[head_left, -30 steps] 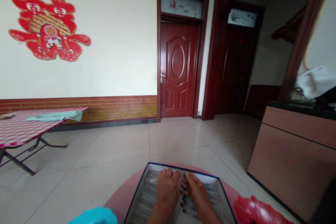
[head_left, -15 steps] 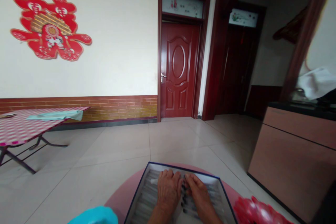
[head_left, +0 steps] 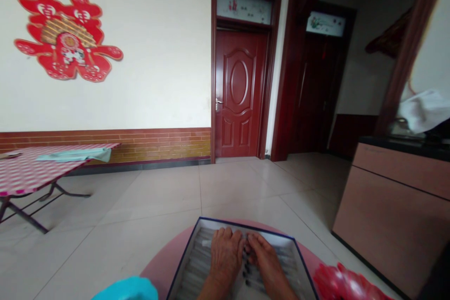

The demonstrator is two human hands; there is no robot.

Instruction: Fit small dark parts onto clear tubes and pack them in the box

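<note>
A shallow white box with a dark blue rim holds rows of slim, pen-like sticks in clear wrapping. The wrapped sticks on the left lie side by side, blurred and greyish. Between my hands runs a line of black ends belonging to the sticks on the right. My left hand rests over the middle of the box, fingers bent and together; what they hold is hidden. Close beside it, my right hand is closed in a pinch at the upper black ends, apparently on one slim stick.
The box stands on a round pink table or stool. A turquoise object lies at its left, a shiny red plastic bag at its right. Further off are a checked folding table, a brown cabinet and a red door.
My right hand's fingers have shifted slightly at the black ends. My left hand and the box stay where they were.
</note>
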